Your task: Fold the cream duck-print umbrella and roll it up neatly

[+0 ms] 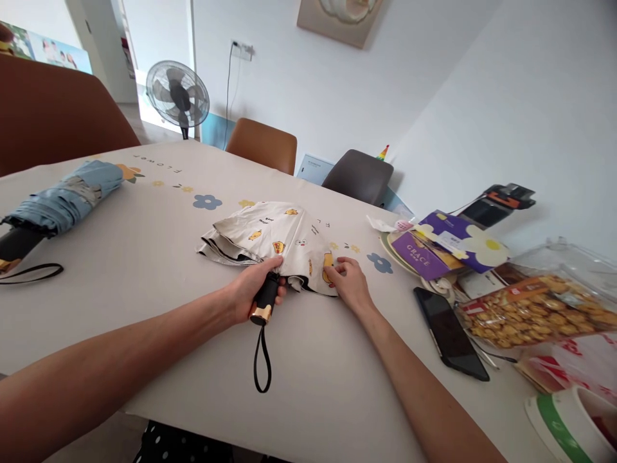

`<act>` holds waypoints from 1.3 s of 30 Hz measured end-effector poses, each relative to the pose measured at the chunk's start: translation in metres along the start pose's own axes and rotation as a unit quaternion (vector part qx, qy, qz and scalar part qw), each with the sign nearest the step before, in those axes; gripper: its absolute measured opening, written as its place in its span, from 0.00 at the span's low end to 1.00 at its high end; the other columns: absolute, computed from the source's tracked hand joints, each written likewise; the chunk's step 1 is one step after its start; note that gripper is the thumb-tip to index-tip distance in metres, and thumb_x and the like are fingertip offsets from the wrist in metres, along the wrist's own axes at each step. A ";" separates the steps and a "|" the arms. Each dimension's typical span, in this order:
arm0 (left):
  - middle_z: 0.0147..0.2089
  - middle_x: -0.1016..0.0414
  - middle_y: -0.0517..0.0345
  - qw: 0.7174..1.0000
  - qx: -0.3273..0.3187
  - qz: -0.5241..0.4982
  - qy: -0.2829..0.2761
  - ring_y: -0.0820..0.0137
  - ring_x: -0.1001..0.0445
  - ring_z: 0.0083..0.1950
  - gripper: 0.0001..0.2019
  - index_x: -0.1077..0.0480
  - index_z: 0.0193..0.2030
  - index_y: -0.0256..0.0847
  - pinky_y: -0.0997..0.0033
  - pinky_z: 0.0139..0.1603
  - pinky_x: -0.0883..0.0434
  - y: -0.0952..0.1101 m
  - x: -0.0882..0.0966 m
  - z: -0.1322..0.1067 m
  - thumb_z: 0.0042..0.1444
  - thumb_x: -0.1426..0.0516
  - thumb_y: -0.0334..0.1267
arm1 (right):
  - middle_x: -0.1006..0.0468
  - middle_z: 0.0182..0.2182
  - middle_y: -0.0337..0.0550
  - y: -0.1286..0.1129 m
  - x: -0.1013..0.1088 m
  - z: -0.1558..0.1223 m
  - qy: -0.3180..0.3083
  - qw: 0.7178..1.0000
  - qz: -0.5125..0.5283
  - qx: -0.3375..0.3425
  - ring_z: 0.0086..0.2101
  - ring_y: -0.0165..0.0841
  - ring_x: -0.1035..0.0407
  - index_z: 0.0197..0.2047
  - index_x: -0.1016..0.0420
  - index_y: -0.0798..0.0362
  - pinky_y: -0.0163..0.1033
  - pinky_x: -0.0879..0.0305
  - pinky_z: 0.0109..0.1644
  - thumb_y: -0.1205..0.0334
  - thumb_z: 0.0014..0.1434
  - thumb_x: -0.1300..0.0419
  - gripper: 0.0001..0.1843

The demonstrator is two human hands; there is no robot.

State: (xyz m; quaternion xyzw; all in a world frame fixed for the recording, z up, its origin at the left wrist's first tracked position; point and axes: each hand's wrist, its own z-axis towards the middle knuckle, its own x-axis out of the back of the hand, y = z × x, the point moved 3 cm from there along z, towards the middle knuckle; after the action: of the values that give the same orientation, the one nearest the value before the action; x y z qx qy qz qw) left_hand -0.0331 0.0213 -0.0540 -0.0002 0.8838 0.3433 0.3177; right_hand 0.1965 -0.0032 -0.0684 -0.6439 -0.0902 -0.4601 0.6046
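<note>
A white folding umbrella (284,235) with yellow cartoon prints lies on the table, its canopy collapsed but loosely spread and showing a black underside at the left edge. My left hand (258,286) is wrapped round the top of its black handle, which has a gold-coloured end and a black wrist loop. At the canopy's right edge, my right hand (349,280) pinches the fabric between thumb and fingers. Farther left rests a light blue folding umbrella (67,199), furled, with a black handle and strap.
On the right are a black phone (450,334), a purple box (434,247), a bag of round snacks (540,312) and a white-and-green roll (569,424). Chairs (263,145) stand beyond the table (193,360), with a fan (178,96) behind.
</note>
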 end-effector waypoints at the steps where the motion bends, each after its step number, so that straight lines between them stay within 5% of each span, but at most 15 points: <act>1: 0.25 0.36 0.59 1.000 0.003 0.004 0.002 0.77 0.37 0.20 0.11 0.39 0.33 0.38 0.79 0.15 0.37 0.000 0.000 -0.001 0.52 0.43 0.43 | 0.31 0.49 0.47 -0.001 0.000 -0.001 -0.009 1.000 0.013 -0.002 0.43 0.41 0.35 0.16 0.32 0.53 0.41 0.37 0.40 0.52 0.44 0.42 0.15; 4: 0.25 0.36 0.59 1.000 0.007 0.009 0.005 0.77 0.37 0.20 0.11 0.39 0.33 0.37 0.79 0.15 0.37 0.001 -0.001 -0.002 0.52 0.43 0.43 | 0.27 0.43 0.45 0.000 0.005 -0.004 0.022 0.992 0.120 -0.019 0.34 0.36 0.33 0.20 0.31 0.52 0.37 0.37 0.31 0.54 0.45 0.42 0.11; 8: 0.25 0.36 0.59 1.000 0.001 0.008 0.004 0.77 0.37 0.20 0.11 0.38 0.32 0.37 0.79 0.15 0.36 0.001 -0.002 -0.002 0.52 0.43 0.42 | 0.28 0.26 0.39 0.009 0.013 -0.004 0.117 0.948 0.294 -0.043 0.29 0.32 0.34 0.23 0.32 0.51 0.35 0.40 0.28 0.54 0.46 0.40 0.09; 12: 0.25 0.36 0.59 1.000 0.006 0.015 0.006 0.77 0.37 0.20 0.12 0.38 0.32 0.37 0.79 0.15 0.36 0.000 -0.001 -0.001 0.51 0.43 0.43 | 0.28 0.24 0.37 0.013 0.011 0.000 0.069 0.906 0.408 -0.092 0.26 0.31 0.34 0.23 0.32 0.51 0.36 0.39 0.29 0.55 0.45 0.38 0.09; 16: 0.26 0.36 0.58 1.000 0.004 0.008 -0.004 0.77 0.36 0.21 0.12 0.38 0.33 0.37 0.78 0.16 0.36 0.000 0.001 0.001 0.51 0.42 0.43 | 0.25 0.26 0.40 0.007 0.008 0.000 -0.048 0.903 0.412 -0.109 0.26 0.34 0.32 0.27 0.27 0.51 0.39 0.37 0.30 0.51 0.48 0.40 0.12; 21: 0.26 0.36 0.58 1.000 -0.005 0.007 -0.007 0.77 0.36 0.21 0.11 0.39 0.33 0.38 0.78 0.16 0.36 -0.001 0.001 0.003 0.51 0.43 0.43 | 0.24 0.25 0.39 0.005 0.005 -0.003 -0.100 0.919 0.371 -0.091 0.27 0.33 0.32 0.26 0.25 0.53 0.38 0.38 0.31 0.56 0.43 0.34 0.10; 27: 0.26 0.36 0.58 1.000 -0.002 0.010 -0.011 0.77 0.37 0.21 0.11 0.38 0.33 0.37 0.78 0.16 0.36 -0.001 0.001 0.003 0.52 0.43 0.43 | 0.22 0.32 0.40 0.006 0.006 -0.002 -0.055 0.901 0.420 -0.095 0.33 0.36 0.29 0.31 0.24 0.51 0.38 0.34 0.35 0.60 0.41 0.34 0.11; 32: 0.26 0.35 0.57 1.000 0.004 0.012 -0.011 0.77 0.36 0.21 0.12 0.38 0.32 0.37 0.77 0.17 0.35 -0.001 0.001 0.002 0.52 0.44 0.43 | 0.21 0.35 0.43 -0.003 0.005 -0.005 -0.088 0.882 0.447 -0.118 0.34 0.40 0.27 0.34 0.25 0.50 0.43 0.31 0.34 0.57 0.46 0.38 0.10; 39: 0.26 0.35 0.58 1.000 0.002 0.014 -0.002 0.77 0.36 0.21 0.12 0.38 0.33 0.36 0.77 0.17 0.36 0.001 -0.001 -0.001 0.52 0.44 0.43 | 0.21 0.35 0.38 -0.048 0.016 0.001 -0.094 0.838 0.517 -0.144 0.35 0.38 0.26 0.38 0.27 0.48 0.42 0.28 0.34 0.63 0.47 0.39 0.11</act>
State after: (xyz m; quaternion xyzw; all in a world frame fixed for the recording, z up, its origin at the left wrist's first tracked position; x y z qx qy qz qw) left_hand -0.0328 0.0217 -0.0521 0.0138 0.8838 0.3462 0.3144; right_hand 0.1739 0.0021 -0.0239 -0.7164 0.2670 -0.0255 0.6441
